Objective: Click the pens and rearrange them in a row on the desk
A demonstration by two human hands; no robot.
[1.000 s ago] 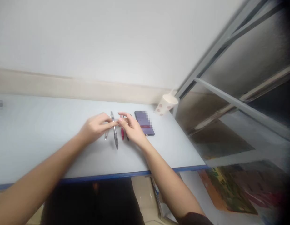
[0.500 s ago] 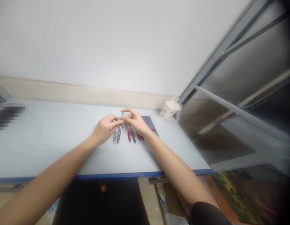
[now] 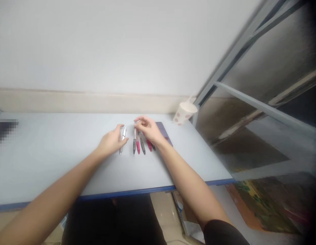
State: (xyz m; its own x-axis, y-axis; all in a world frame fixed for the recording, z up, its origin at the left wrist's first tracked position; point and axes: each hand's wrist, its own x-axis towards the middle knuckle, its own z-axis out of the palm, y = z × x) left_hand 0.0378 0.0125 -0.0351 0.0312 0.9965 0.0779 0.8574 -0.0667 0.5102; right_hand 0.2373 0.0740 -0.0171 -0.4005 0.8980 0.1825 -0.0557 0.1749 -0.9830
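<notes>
A pale grey desk (image 3: pixel 58 153) with a blue front edge (image 3: pixel 127 195) stood against a cream wall (image 3: pixel 83 102). A paper cup (image 3: pixel 185 113) with red dots lay on its side at the back right corner, and a dark purple phone (image 3: pixel 165 130) lay near the back edge, just beyond the pens. A row of pens sat mid-desk, tips toward the front: a silver pen (image 3: pixel 123 140) at the left, then a dark pen (image 3: pixel 134 142), a pink pen (image 3: pixel 138 147), a grey pen (image 3: pixel 143 148) and a red pen (image 3: pixel 149 145). The hands had parted since they met over the row, leaving the silver pen set apart. The left hand (image 3: pixel 111 143) lay open just beside it. The right hand (image 3: pixel 149 130) curved over the pen tops; whether its fingers gripped one, I could not tell.
</notes>
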